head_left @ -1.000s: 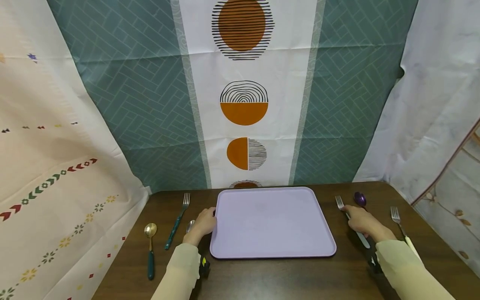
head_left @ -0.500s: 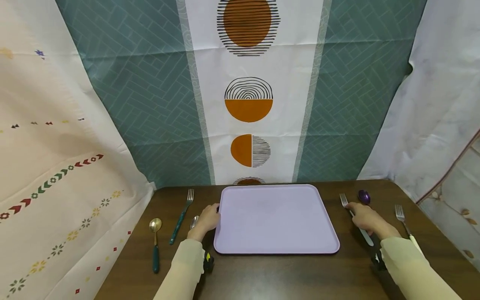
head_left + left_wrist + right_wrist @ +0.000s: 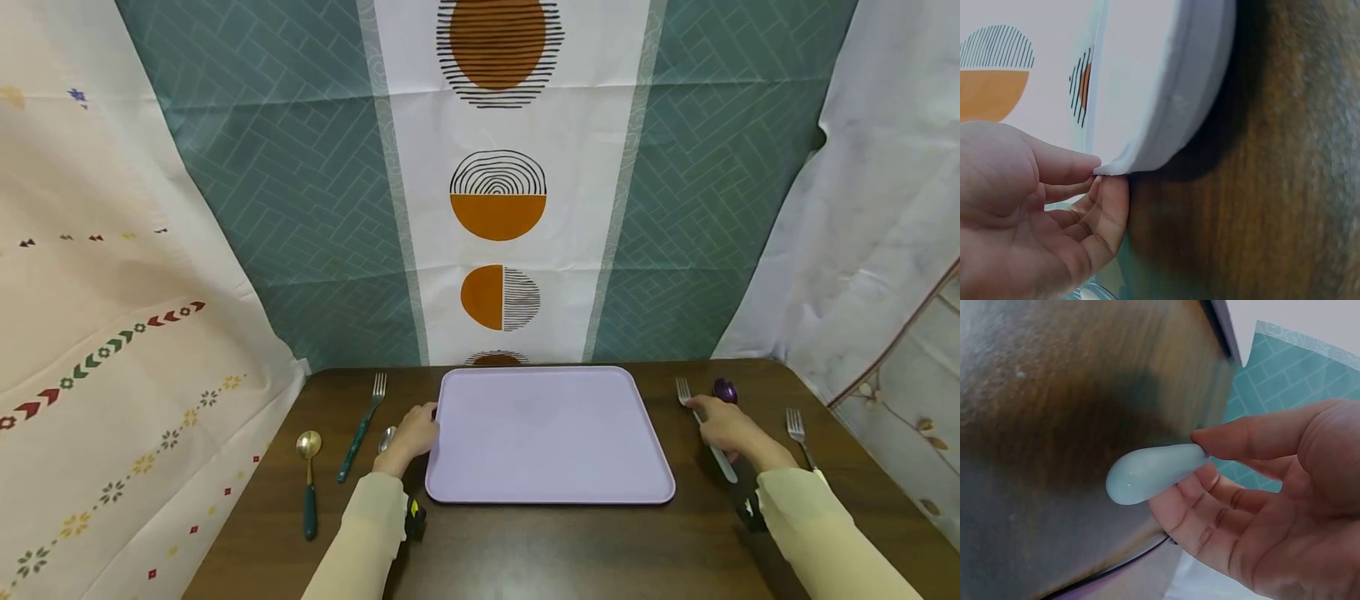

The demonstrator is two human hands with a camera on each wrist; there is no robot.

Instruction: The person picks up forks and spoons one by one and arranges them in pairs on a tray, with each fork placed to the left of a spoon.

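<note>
A pale lilac tray [image 3: 547, 433] lies at the middle of the dark table. At its left edge is my left hand [image 3: 415, 431]; the left wrist view shows its thumb and fingers pinching the tray's rim [image 3: 1116, 164]. To the tray's right, my right hand [image 3: 727, 425] holds a fork [image 3: 722, 464] with a pale blue handle. In the right wrist view the thumb and fingers grip that rounded handle [image 3: 1154, 475], whose butt end sticks out past the fingers. Whether the fork touches the table I cannot tell.
Left of the tray lie a gold spoon [image 3: 309, 475] with a green handle, a green-handled fork [image 3: 362, 433] and a silver spoon [image 3: 387, 437], partly hidden. A purple spoon [image 3: 724, 390] and another fork [image 3: 798, 432] lie at the right. Patterned cloths [image 3: 495, 208] hang around the table.
The head view has shifted slightly. Both hands keep their holds, and the tray and fork show hardly any movement.
</note>
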